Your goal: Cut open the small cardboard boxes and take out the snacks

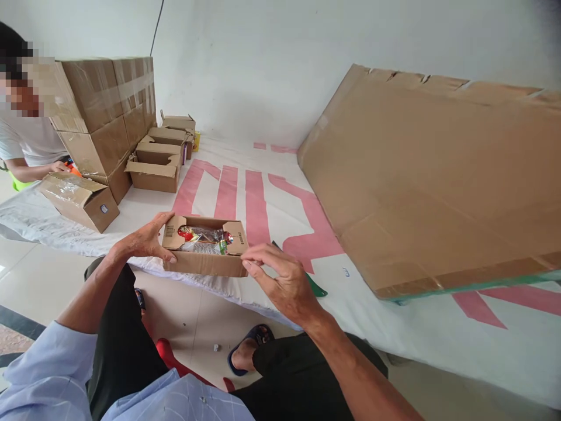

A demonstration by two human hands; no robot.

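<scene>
Near the table's front edge is a small brown cardboard box, its long top side open between two end flaps. Inside lie clear plastic packets with red, green and white printing; what they contain I cannot make out. My left hand grips the box's left end, thumb on the front side and fingers behind. At the right end, my right hand has thumb and fingertips pinched together on the box's edge. Partly hidden behind that hand, a dark green flat object lies on the cloth.
Several open cardboard boxes stand in a row at the back left, beside a taped carton stack. A closed carton sits nearer, by another person. A large cardboard sheet leans at right over the white cloth.
</scene>
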